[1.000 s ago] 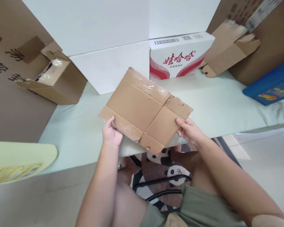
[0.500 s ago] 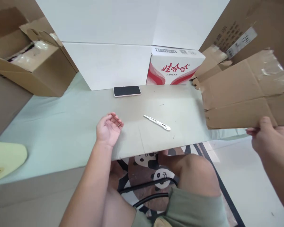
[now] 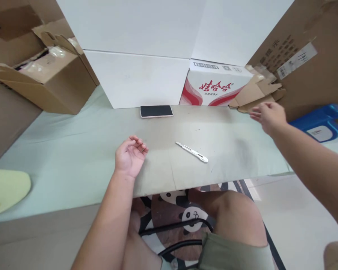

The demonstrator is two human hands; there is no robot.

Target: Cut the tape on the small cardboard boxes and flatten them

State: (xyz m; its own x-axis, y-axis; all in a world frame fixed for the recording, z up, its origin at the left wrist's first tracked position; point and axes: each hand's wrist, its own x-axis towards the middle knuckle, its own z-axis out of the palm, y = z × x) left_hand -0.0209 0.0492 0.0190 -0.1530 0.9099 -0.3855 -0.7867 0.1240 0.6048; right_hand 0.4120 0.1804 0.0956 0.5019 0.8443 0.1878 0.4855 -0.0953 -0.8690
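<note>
Palm up, my left hand (image 3: 131, 155) rests over the near part of the table, its fingers loosely curled and apart, with nothing in them. A white scalpel-like craft knife (image 3: 191, 152) lies on the table to its right, untouched. Out over the right side of the table is my right hand (image 3: 269, 117), fingers partly bent and apart, and I see nothing in its grasp. Close beyond it are the brown cardboard flaps (image 3: 256, 93) of an opened carton. A phone (image 3: 156, 111) with a dark screen lies flat by the white panel.
White box walls (image 3: 141, 78) stand at the back, beside a red-and-white carton (image 3: 216, 88). An open brown box (image 3: 69, 82) is at left. A blue container (image 3: 321, 122) stands at right, partly behind my forearm. A pale yellow-green object (image 3: 9, 187) lies at the left edge.
My right hand has let go of the flat cardboard box and moved up and left over the table. That box is gone from the right front, and a blue container now shows there.
</note>
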